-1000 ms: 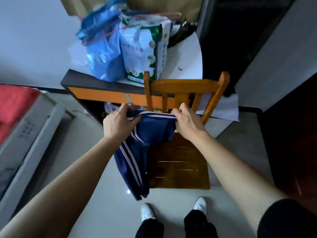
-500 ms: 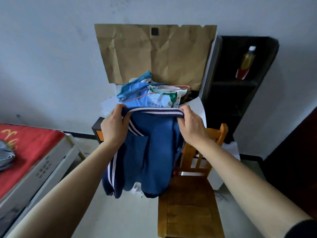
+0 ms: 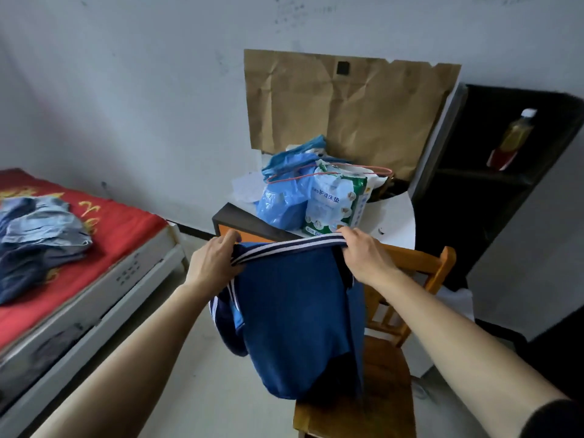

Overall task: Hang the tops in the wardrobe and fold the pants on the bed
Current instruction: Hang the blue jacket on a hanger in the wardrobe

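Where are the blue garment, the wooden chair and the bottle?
blue garment point(image 3: 294, 311), head view, middle of the hanging fabric.
wooden chair point(image 3: 417, 260), head view, top rail of its back.
bottle point(image 3: 515, 135), head view, its amber body.

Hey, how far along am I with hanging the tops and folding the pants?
Nothing looks finished yet. In hand: the left hand and right hand grip the striped band of a navy garment, held up over the wooden chair. Left to do: the heap of clothes on the bed lies crumpled, unfolded; nothing hung up is in view.
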Motion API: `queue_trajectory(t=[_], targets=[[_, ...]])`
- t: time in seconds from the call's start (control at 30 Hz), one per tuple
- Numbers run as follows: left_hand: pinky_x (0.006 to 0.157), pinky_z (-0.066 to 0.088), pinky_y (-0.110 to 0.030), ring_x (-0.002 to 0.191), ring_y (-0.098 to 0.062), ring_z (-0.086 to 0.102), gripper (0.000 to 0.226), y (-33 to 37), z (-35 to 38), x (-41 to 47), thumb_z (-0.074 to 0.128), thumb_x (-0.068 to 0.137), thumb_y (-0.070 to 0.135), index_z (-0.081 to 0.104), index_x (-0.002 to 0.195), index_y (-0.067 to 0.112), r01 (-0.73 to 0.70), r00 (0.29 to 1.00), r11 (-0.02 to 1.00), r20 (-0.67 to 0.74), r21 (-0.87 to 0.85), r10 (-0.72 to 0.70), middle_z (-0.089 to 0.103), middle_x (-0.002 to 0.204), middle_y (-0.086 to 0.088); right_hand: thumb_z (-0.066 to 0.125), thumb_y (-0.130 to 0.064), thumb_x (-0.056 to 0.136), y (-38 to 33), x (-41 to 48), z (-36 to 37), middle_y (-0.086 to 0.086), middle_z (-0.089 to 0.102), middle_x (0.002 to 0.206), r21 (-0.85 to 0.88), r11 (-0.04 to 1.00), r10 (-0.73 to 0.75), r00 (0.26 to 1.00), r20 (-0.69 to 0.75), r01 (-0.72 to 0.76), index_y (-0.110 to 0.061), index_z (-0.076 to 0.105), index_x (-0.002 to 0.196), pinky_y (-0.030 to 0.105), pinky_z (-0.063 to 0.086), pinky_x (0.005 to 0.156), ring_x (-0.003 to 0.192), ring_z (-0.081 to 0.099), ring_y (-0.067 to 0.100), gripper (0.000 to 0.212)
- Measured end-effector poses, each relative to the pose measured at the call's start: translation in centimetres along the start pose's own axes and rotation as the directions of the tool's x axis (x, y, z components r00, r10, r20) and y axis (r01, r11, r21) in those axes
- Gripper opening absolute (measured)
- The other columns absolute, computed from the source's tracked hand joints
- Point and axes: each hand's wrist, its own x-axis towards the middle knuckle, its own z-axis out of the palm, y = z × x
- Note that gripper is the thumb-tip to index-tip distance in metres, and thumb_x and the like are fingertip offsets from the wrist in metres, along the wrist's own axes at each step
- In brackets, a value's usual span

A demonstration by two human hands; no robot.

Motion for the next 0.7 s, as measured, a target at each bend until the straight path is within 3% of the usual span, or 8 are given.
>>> queue_trajectory(t=[0.1, 0.23, 0.3, 0.47, 0.57, 0.7], targets=[[0.07, 0.048, -0.039, 0.098, -0.027, 0.057, 0.038, -1.2, -1.6, -3.7, 0.07, 0.074, 0.016, 0.051, 0.107, 0.02, 0.102, 0.994, 0.995, -0.029, -0.006, -0.102, 0.061, 0.103, -0.001, 0.043, -0.009, 0.091, -2.4, 0.6, 0.4, 0.016, 0.062, 0.103, 0.08, 0.994, -0.067, 0.997, -0.03, 0.07, -0.013, 0.046, 0.109, 0.046, 0.052, 0.073, 0.088, 0.06, 0.036, 0.019], [0.069, 0.046, -0.039, 0.092, -0.034, 0.062, 0.021, -2.6, -3.3, -9.4, 0.055, 0.084, 0.007, 0.057, 0.102, 0.018, 0.352, 0.935, 0.933, -0.072, 0.072, -0.347, 0.066, 0.103, -0.008, 0.048, -0.012, 0.09, -5.0, 0.9, 0.9, 0.014, 0.061, 0.106, 0.159, 0.959, -0.236, 0.972, -0.005, 0.233, -0.015, 0.052, 0.117, 0.041, 0.051, 0.079, 0.095, 0.06, 0.036, 0.028], [0.071, 0.046, -0.04, 0.092, -0.038, 0.063, 0.024, -2.9, -4.0, -12.2, 0.049, 0.086, 0.007, 0.058, 0.105, 0.019, 0.516, 0.852, 0.855, -0.127, 0.045, -0.508, 0.069, 0.101, -0.015, 0.05, -0.017, 0.093, -6.4, 0.8, 1.3, 0.01, 0.059, 0.104, 0.212, 0.92, -0.342, 0.94, 0.018, 0.331, -0.019, 0.053, 0.116, 0.036, 0.05, 0.075, 0.091, 0.062, 0.032, 0.024], [0.075, 0.044, -0.043, 0.096, -0.045, 0.06, 0.014, -1.8, -6.0, -19.4, 0.045, 0.09, 0.011, 0.053, 0.101, 0.008, 0.78, 0.577, 0.617, -0.26, -0.107, -0.775, 0.065, 0.103, -0.028, 0.047, -0.02, 0.096, -10.9, -0.2, 3.3, 0.008, 0.055, 0.112, 0.292, 0.819, -0.54, 0.835, 0.101, 0.494, -0.019, 0.056, 0.121, 0.039, 0.051, 0.077, 0.093, 0.061, 0.031, 0.027], [0.069, 0.039, -0.042, 0.092, -0.047, 0.059, 0.012, -1.3, -7.6, -24.4, 0.045, 0.089, 0.011, 0.049, 0.099, 0.006, 0.862, 0.437, 0.495, -0.328, -0.115, -0.838, 0.063, 0.099, -0.031, 0.043, -0.022, 0.097, -14.7, -2.0, 4.8, 0.01, 0.059, 0.112, 0.294, 0.76, -0.632, 0.764, 0.13, 0.579, -0.017, 0.056, 0.116, 0.036, 0.041, 0.072, 0.096, 0.062, 0.036, 0.024], [0.065, 0.038, -0.039, 0.086, -0.045, 0.062, 0.011, -1.0, -12.0, -31.2, 0.049, 0.09, 0.026, 0.045, 0.094, 0.017, 0.929, 0.274, 0.354, -0.448, -0.105, -0.851, 0.066, 0.093, -0.025, 0.046, -0.03, 0.092, -22.2, -4.3, 5.0, 0.014, 0.069, 0.102, 0.245, 0.736, -0.671, 0.727, 0.144, 0.631, -0.017, 0.054, 0.102, 0.039, 0.038, 0.068, 0.094, 0.065, 0.038, 0.019]])
